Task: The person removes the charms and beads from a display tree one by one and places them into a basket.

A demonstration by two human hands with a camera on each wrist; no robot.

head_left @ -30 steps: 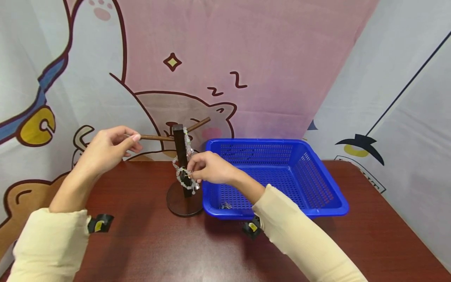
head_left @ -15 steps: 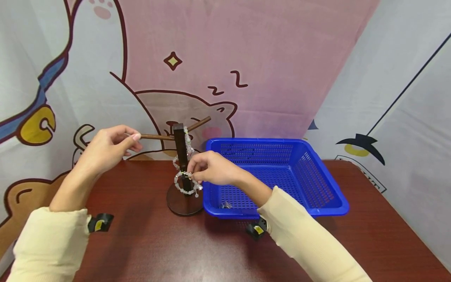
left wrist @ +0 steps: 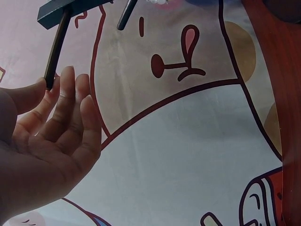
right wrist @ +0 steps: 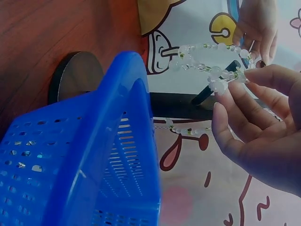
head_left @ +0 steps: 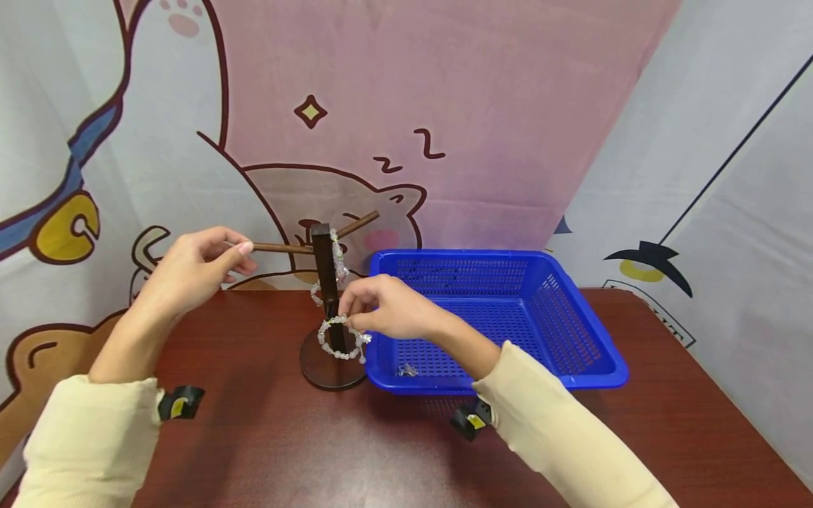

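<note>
My left hand [head_left: 193, 271] pinches the outer end of the left wooden peg [head_left: 282, 248] on a dark jewelry stand [head_left: 324, 264], thumb against fingers. In front of the post, my right hand [head_left: 395, 307] pinches the top of a clear beaded bracelet [head_left: 329, 348] between thumb and fingertips. It hangs as a ring with small charms at its right side. In the right wrist view a dark peg [right wrist: 207, 93] of the stand points toward this bracelet and overlaps its beads. A second beaded bracelet [head_left: 336, 247] hangs from the back right peg [head_left: 359, 223], partly hidden behind the post.
A blue perforated basket [head_left: 495, 383] stands right beside the stand's round base [head_left: 317, 367]. A small shiny clear item [head_left: 407, 370] lies in its near left corner. A printed cloth [head_left: 508, 106] hangs behind the reddish-brown table [head_left: 267, 437].
My right hand has drawn the bracelet slightly down and toward me, and its loop now hangs as a rounder ring. My left hand stays on the peg.
</note>
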